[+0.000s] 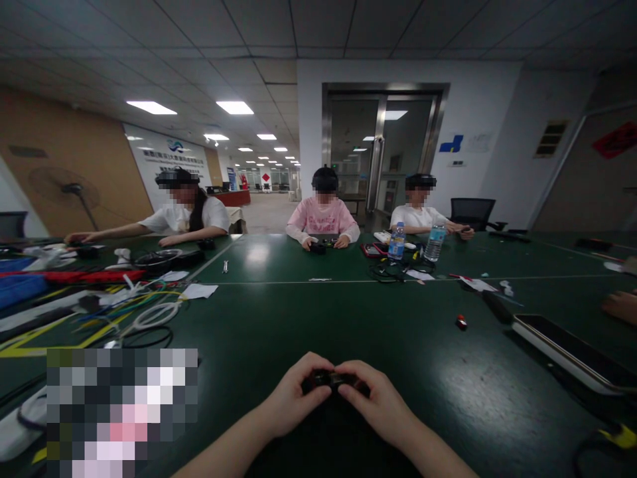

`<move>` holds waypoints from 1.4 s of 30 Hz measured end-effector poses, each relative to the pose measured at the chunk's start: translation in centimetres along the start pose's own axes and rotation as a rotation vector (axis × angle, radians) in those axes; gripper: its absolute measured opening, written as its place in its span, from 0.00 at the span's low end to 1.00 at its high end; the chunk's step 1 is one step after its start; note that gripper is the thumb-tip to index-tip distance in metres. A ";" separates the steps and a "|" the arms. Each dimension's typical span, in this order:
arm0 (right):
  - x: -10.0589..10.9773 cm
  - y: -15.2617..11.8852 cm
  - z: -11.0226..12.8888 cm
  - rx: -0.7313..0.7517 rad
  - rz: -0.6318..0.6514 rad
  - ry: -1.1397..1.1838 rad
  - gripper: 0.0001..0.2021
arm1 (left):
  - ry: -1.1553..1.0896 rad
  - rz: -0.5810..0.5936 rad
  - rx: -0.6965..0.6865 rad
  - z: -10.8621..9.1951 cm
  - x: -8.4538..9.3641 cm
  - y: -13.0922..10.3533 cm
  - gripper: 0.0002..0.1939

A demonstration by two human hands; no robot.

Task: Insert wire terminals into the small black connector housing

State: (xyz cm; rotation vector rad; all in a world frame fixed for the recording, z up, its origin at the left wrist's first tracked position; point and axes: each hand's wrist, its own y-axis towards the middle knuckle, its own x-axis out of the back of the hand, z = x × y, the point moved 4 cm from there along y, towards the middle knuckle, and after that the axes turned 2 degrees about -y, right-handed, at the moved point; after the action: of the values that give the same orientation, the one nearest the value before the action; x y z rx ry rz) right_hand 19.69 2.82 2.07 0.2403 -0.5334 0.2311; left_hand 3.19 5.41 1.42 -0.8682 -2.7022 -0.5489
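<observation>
At the near edge of the green table, my left hand (294,393) and my right hand (375,397) come together. Between them is a small dark object (332,378) with a hint of reddish brown. The fingers of both hands are closed around it, thumbs on the near side and fingertips meeting over the top. Most of the object is covered, so its kind cannot be made out. A small red and black piece (461,322) lies on the table to the right, apart from my hands.
Cables (156,315) and a blue tray (22,290) crowd the left. A phone-like slab (572,352) lies at right. Water bottles (397,241) stand farther back. Three people sit across the table (269,305); another person's hand (620,305) shows at right.
</observation>
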 end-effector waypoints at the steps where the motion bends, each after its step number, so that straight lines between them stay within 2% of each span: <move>1: 0.0 0.0 0.0 0.001 0.000 0.002 0.11 | -0.002 0.003 0.013 0.1 0.0 0.0 0.14; 5: 0.0 0.0 -0.1 0.000 -0.003 0.004 0.11 | 0.001 0.004 0.022 0.0 0.0 -0.1 0.15; 10: -0.1 0.0 -0.2 0.014 0.000 0.003 0.11 | 0.010 0.025 -0.031 -0.4 0.0 0.1 0.12; 15: -0.2 0.0 -0.5 0.021 -0.015 0.000 0.12 | 0.035 0.041 0.021 -0.1 -0.2 0.2 0.10; 34: -0.1 0.1 -0.3 0.010 -0.014 -0.018 0.12 | 0.040 0.049 0.022 -0.2 -0.2 0.1 0.11; 37: -0.1 0.1 -0.2 0.022 -0.013 -0.016 0.12 | 0.015 0.046 0.020 -0.1 -0.2 0.0 0.12; 42: -0.1 0.0 -0.5 -0.010 -0.039 -0.018 0.14 | -0.062 -0.014 0.062 0.9 -0.1 -0.1 0.23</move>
State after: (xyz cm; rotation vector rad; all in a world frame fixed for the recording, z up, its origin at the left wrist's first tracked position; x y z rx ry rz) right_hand 19.82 2.93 1.62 0.2428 -0.5475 0.1888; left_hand 3.12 5.59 0.55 -0.8647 -2.7670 -0.4460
